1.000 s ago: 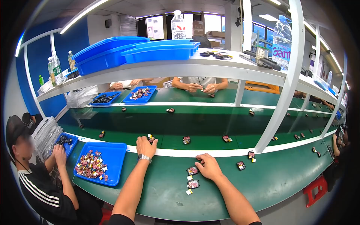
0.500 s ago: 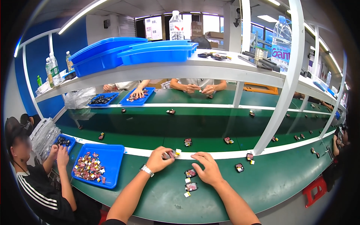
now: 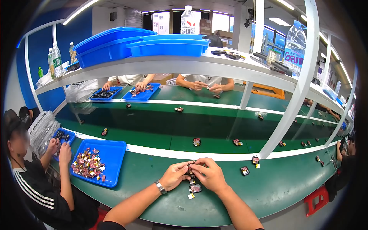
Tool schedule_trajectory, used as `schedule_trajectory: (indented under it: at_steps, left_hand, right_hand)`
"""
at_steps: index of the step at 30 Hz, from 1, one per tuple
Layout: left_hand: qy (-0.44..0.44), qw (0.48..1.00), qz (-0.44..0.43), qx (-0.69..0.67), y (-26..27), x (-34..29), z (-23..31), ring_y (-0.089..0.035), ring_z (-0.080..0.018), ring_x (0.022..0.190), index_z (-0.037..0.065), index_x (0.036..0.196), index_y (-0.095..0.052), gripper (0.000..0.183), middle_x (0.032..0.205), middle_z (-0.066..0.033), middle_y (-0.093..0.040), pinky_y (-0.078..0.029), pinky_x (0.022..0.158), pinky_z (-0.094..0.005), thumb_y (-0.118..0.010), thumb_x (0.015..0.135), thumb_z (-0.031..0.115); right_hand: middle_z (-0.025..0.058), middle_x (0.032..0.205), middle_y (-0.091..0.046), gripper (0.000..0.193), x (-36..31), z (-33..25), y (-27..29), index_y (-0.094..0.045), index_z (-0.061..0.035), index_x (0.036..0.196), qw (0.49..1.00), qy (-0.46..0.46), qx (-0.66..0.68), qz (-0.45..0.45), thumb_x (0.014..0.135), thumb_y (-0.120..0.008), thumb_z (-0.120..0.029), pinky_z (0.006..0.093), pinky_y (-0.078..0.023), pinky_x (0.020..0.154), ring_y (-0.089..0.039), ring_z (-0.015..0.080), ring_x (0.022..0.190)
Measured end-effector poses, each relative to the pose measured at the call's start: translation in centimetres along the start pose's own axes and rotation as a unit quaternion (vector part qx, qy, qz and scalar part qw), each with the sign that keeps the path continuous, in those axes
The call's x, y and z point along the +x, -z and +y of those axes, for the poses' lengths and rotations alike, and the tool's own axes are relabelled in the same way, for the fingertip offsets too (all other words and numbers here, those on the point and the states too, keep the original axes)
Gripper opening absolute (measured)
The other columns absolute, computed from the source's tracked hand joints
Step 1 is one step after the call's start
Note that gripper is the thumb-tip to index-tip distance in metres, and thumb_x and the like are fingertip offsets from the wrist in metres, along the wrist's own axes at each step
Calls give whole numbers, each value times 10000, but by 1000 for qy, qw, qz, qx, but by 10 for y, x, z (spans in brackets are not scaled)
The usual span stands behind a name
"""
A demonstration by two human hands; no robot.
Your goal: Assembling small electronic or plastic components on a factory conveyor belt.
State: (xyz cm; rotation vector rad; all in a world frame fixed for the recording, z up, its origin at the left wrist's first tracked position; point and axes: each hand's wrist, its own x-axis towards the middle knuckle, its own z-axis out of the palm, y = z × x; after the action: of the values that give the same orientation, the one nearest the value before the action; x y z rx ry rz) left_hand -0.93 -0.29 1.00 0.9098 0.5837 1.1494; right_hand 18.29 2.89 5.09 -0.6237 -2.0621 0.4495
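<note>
My left hand and my right hand meet above the near green bench. Their fingertips are pinched together on a small dark electronic part, mostly hidden by the fingers. Just below them lies a black-rimmed part with a reddish inside, with a white-and-yellow tab beside it. Another small white tab shows partly under my hands. To the right of my right hand rest two similar parts, one dark-rimmed part and one with a white tab.
A blue tray of loose reddish parts stands left. Beyond the white rail runs a green belt carrying scattered parts. A slanted white post supports the overhead shelf. Co-workers sit at left, right and opposite.
My left hand has moved right and slightly down with its part. My right hand has closed in from open, meeting the left. The view has shifted slightly.
</note>
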Motion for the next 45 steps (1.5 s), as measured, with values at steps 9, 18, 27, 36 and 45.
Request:
schedule_trajectory:
  at_steps: [9, 18, 27, 36, 45]
  left_hand:
    - [8, 993, 102, 57, -13, 0, 0, -609, -224, 1105, -47, 1318, -480, 347, 1193, -135, -591, -545, 964, -396, -479, 1014, 120]
    - [20, 991, 116, 62, -9, 0, -3, -618, -216, 1081, -54, 1282, -482, 305, 1175, -139, -594, -545, 966, -391, -469, 1008, 80]
    - [13, 993, 97, 73, -12, 1, 0, -616, -214, 1096, -45, 1300, -465, 337, 1204, -145, -589, -543, 965, -377, -517, 981, 53]
    - [12, 995, 43, 89, -5, -2, 5, -611, -202, 1115, -10, 1316, -470, 379, 1241, -135, -581, -532, 974, -367, -535, 943, -20]
    - [15, 999, 32, 27, -3, -1, 1, -591, -214, 1151, 11, 1285, -476, 314, 1237, -131, -587, -510, 996, -404, -508, 974, 34]
  right_hand:
    - [41, 934, -595, 268, 2, 5, -2, -685, -95, 963, 995, 15, -92, -37, 710, -757, -44, 341, -534, 724, -605, 233, 873]
    - [44, 924, -577, 244, 2, 13, -9, -675, -103, 922, 986, 55, -143, -68, 699, -739, -27, 356, -515, 711, -577, 240, 847]
    - [37, 944, -566, 164, -3, 18, -3, -713, -114, 908, 991, -59, -57, -105, 756, -751, -65, 341, -506, 772, -556, 235, 929]
    - [48, 1111, -580, 87, 2, 4, 1, -710, -80, 863, 993, -89, -13, -74, 798, -712, -137, 357, -489, 886, -531, 249, 1075]
    - [64, 1166, -596, 97, -5, 9, -2, -702, -64, 871, 996, -54, -23, -71, 797, -704, -126, 374, -482, 919, -537, 263, 1120]
